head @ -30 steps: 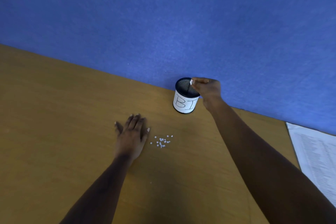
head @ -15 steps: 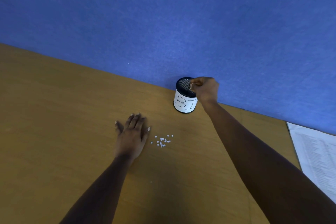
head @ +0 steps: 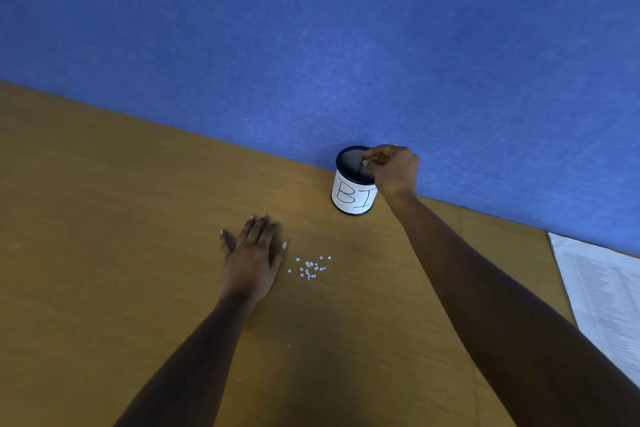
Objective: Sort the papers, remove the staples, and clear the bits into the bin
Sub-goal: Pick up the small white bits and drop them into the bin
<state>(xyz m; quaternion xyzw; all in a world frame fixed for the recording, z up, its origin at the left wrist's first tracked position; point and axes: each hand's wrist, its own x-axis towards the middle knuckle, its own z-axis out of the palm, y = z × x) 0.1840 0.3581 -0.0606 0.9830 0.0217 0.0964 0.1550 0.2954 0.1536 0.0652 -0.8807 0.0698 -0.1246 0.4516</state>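
1. Up right of centre, the right hand (head: 393,170) hangs over the bin (head: 352,197), its wrist crossing the rim on the bin's right side.
2. Its fingers are curled in, and the thumb and forefinger tips meet over the open mouth of the bin in a tight pinch.
3. Whether anything lies between those tips is too small to tell; a pale speck shows there, which may be a nail.
4. A thin ring (head: 392,147) sits on one curled finger at the top of that hand.
5. The bin is a black mesh cup with a white label that reads "BI" on the part in view. It stands upright on the desk (head: 104,218), close against the blue wall (head: 311,28) that fills the upper half of the frame.
6. The left hand (head: 254,258) lies flat, palm down, on the desk just below centre. Its fingers are straight and close together, its thumb is spread to the left, and it grasps nothing.
7. The bits (head: 311,269), small white paper dots, lie in a loose cluster on the desk just right of the left hand, apart from its fingers, and below and left of the bin.
8. One stray white dot lies lower down, between the two forearms.
9. The papers (head: 606,298), printed sheets, lie at the right edge of the frame, well apart from both hands.
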